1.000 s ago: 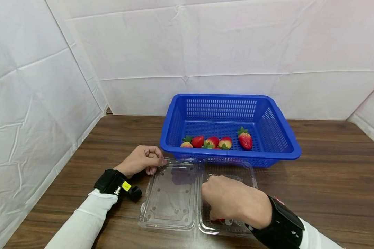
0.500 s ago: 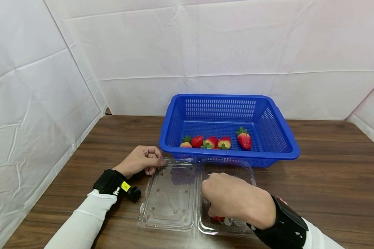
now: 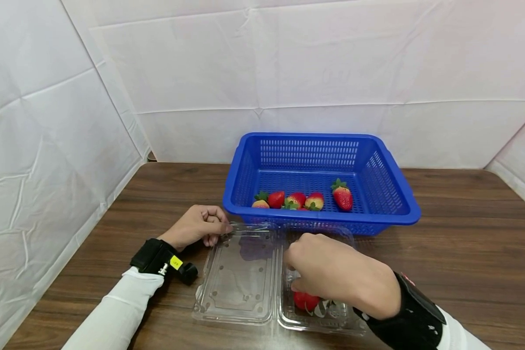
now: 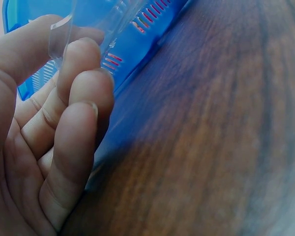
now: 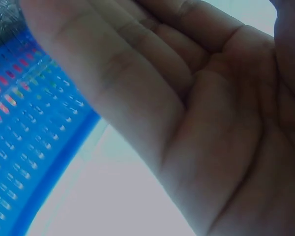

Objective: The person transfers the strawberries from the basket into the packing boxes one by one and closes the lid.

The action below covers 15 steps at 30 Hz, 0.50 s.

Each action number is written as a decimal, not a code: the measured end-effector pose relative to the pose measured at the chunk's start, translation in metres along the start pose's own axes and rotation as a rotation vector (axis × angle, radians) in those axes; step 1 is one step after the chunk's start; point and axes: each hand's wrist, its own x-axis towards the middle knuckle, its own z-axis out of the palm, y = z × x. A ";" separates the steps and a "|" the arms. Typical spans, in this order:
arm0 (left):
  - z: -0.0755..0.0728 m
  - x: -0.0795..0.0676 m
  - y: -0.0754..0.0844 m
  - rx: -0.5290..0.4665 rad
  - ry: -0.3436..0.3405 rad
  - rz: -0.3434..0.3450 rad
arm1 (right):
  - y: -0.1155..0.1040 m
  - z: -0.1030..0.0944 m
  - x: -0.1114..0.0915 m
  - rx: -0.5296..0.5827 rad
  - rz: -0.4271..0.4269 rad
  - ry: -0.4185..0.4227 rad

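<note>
A clear plastic clamshell box lies unfolded on the table, its lid (image 3: 240, 287) to the left and its base (image 3: 284, 313) to the right. My left hand (image 3: 200, 224) pinches the lid's far left corner between thumb and fingers; in the left wrist view the clear plastic edge (image 4: 61, 37) runs between them. Over the base hovers my right hand (image 3: 332, 267), and a red strawberry (image 3: 306, 301) lies in the base just below it. In the right wrist view the fingers (image 5: 132, 78) extend loosely with nothing seen in the palm; their tips are out of frame.
Behind the box stands a blue plastic basket (image 3: 308, 138). Several strawberries lie along its near side, and one upright strawberry (image 3: 343, 197) stands apart at the right. White cloth (image 3: 262, 63) hangs at the back and sides of the brown wooden table (image 3: 459, 253).
My right hand has lifted slightly away from the strawberry in the base, moving up and to the right, so more of the fruit shows. The left hand stays at the lid corner.
</note>
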 end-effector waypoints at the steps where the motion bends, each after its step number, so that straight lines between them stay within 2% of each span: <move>1: 0.000 0.000 0.000 0.001 0.000 0.001 | 0.000 -0.001 0.000 0.003 0.006 -0.001; 6: 0.000 0.000 0.001 -0.001 0.001 0.002 | 0.002 -0.010 -0.001 0.003 0.040 0.003; 15: 0.000 0.001 0.000 -0.005 0.005 -0.003 | 0.011 -0.022 -0.006 0.001 -0.036 0.090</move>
